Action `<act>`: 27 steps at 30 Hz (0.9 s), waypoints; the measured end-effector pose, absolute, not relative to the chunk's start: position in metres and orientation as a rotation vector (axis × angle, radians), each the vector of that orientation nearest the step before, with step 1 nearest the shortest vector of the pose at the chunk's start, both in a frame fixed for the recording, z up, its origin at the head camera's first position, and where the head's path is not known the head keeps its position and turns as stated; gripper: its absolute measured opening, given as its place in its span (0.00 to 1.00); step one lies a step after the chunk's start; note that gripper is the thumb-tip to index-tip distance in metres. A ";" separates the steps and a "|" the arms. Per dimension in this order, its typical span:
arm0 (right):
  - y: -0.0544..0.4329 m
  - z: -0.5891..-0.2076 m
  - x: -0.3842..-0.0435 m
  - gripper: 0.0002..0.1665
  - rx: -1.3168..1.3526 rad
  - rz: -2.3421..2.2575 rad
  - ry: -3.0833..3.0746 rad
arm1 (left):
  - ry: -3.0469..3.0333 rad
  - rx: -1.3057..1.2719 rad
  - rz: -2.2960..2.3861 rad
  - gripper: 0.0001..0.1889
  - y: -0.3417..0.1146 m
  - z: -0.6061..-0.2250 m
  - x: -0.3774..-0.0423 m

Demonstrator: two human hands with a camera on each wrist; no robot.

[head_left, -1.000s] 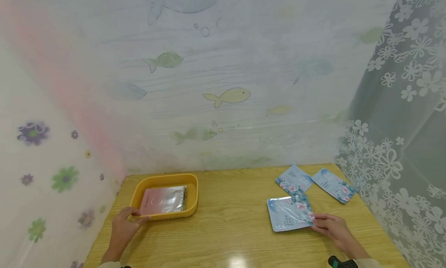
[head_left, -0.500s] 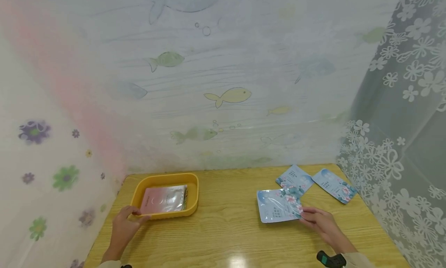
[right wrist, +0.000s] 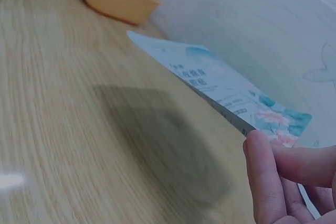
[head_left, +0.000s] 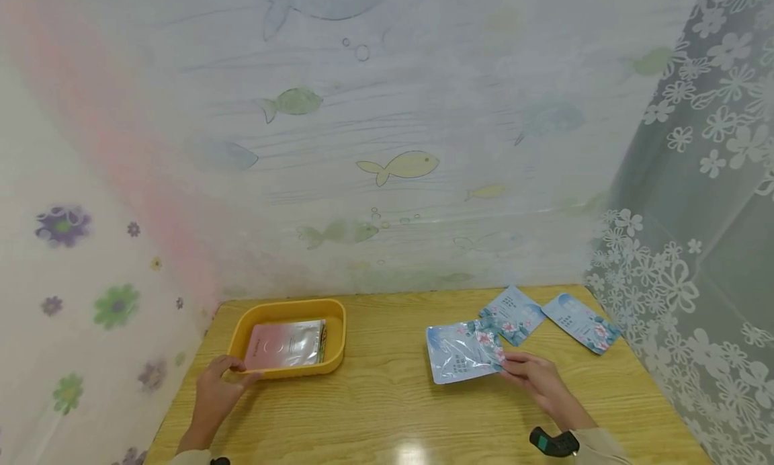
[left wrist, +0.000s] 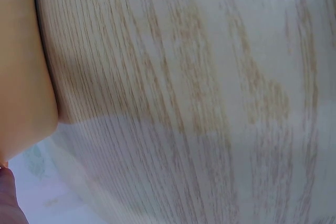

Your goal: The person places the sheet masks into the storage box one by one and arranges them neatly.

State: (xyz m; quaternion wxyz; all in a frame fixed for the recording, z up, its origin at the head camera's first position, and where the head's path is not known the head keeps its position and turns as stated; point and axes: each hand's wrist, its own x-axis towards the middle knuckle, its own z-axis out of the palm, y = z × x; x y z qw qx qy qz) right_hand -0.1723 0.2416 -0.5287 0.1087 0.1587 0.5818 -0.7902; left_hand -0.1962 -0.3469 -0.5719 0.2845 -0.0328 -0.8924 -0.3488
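My left hand (head_left: 218, 394) grips the near left corner of a yellow plastic tray (head_left: 302, 372), fingers over the rim and thumb along the front. In the left wrist view the tray's side (left wrist: 23, 72) fills the left edge, with a fingertip (left wrist: 8, 198) below it. A pink and silver sachet (head_left: 281, 347) lies in the tray, on top of another packet. My right hand (head_left: 541, 384) pinches the right edge of a light blue floral sachet (head_left: 462, 357). The right wrist view shows this sachet (right wrist: 226, 85) raised over the table, its shadow below.
Two more blue floral sachets lie at the back right, one upper-left (head_left: 514, 317) and one nearer the side (head_left: 582, 322). The wooden table (head_left: 381, 411) meets a fish-patterned wall (head_left: 411, 236) behind. A flower-patterned panel (head_left: 683, 277) rises at the right.
My right hand has carried the blue sachet leftward and slightly away from me, toward the tray. The left hand keeps its grip on the tray, which has stayed in place.
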 end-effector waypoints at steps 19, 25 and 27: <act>0.188 -0.530 -0.190 0.25 0.324 -2.334 1.724 | -2.379 -0.086 -0.936 0.18 -0.347 -0.572 -0.196; 0.173 -0.527 -0.194 0.24 0.284 -2.350 1.687 | -2.384 -0.095 -0.940 0.18 -0.347 -0.572 -0.196; 0.169 -0.527 -0.195 0.24 0.268 -2.351 1.683 | -2.390 -0.091 -0.945 0.18 -0.347 -0.572 -0.195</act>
